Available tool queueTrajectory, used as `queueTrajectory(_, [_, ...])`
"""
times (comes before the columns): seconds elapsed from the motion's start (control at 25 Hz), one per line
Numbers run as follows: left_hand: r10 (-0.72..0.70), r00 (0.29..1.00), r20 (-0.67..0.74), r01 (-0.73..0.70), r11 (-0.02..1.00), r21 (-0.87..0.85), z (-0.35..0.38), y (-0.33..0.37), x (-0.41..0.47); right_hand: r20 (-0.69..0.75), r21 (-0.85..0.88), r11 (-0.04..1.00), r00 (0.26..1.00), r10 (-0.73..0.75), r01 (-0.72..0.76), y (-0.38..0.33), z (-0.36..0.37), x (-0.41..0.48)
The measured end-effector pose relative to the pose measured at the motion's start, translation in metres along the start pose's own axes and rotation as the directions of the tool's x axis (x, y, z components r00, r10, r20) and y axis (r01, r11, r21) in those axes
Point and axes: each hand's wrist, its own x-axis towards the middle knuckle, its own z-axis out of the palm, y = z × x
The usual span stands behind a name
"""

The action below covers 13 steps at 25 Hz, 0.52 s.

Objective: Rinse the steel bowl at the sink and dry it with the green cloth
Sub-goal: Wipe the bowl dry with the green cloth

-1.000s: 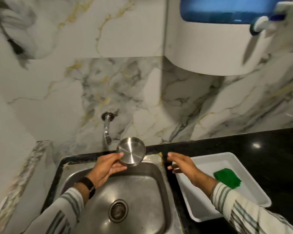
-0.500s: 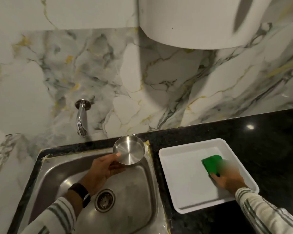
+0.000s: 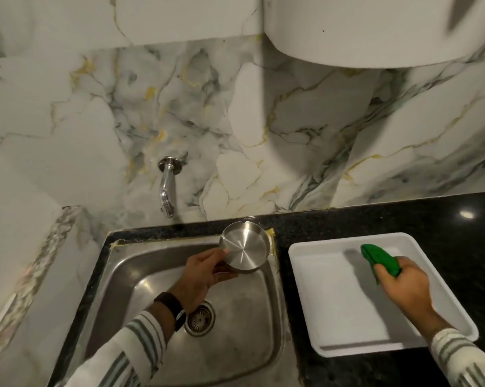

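My left hand (image 3: 201,277) grips the round shiny steel bowl (image 3: 244,247) by its rim, held over the back right corner of the stainless steel sink (image 3: 129,275). My right hand (image 3: 403,283) clutches the crumpled green cloth (image 3: 379,258) above the white rectangular tray (image 3: 300,275), near its back right corner.

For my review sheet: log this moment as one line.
left hand: holds steel bowl over sink | right hand: grips green cloth above white tray | tap: no water visible
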Motion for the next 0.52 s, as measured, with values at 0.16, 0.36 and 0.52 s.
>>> queueTrajectory(0.16, [0.036,0.999,-0.036,-0.036,0.999,0.004,-0.021,0.004,-0.006,0.125,0.439,0.844,0.909,-0.397,0.308,-0.116,-0.004,-0.046])
queueTrajectory(0.36, [0.068,0.996,-0.052,-0.069,0.997,-0.016,-0.044,0.014,-0.016,0.073,0.378,0.61,0.635,-0.769,0.696,-0.26,0.003,-0.091])
queueTrajectory(0.52, [0.125,0.992,-0.031,-0.123,0.99,0.065,-0.055,0.037,-0.027,0.406,-0.056,0.238,0.24,-0.882,0.97,-0.316,0.034,-0.119])
